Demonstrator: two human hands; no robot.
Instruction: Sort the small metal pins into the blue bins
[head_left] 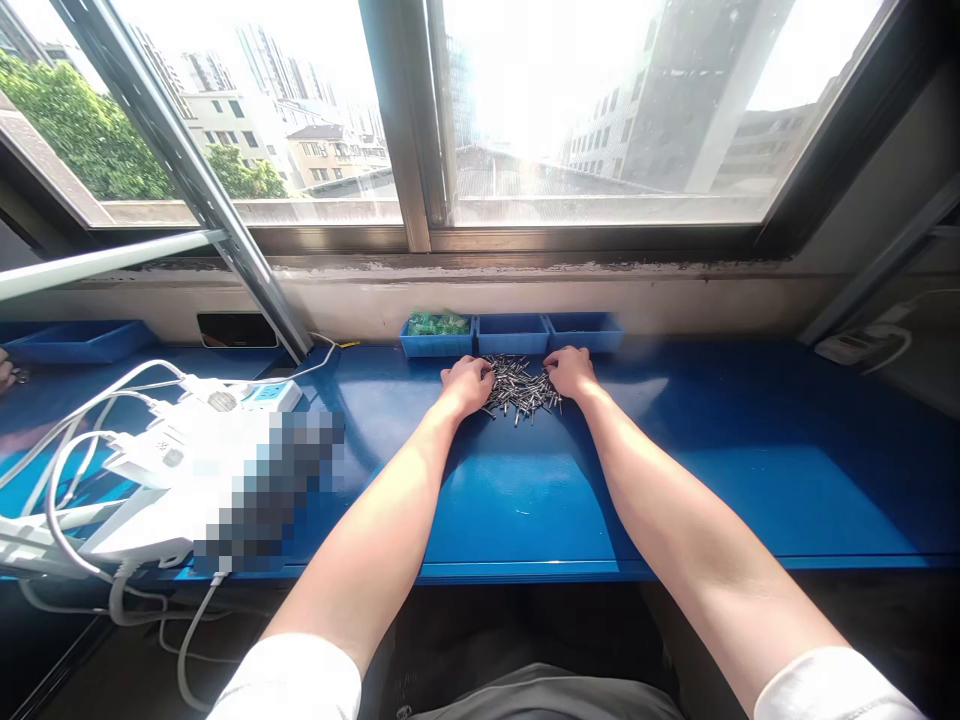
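Note:
A loose pile of small grey metal pins or screws (519, 388) lies on the blue table (517, 500), in front of three blue bins. My left hand (469, 384) touches the left edge of the pile, its fingers bent inward; what they hold, if anything, is too small to make out. On the pile's right edge rests my right hand (571, 373), fingers curled toward the pieces. The left bin (437, 345) holds small green items. The middle bin (512, 336) and the right bin (585, 333) stand beside it, their insides barely visible.
White chargers and cables (157, 450) crowd the table's left side, near a pixelated dark object (262, 490). A metal post (195, 180) rises behind them. Another person's hand (6, 370) shows at the far left, near more blue bins (90, 342). A window spans the back.

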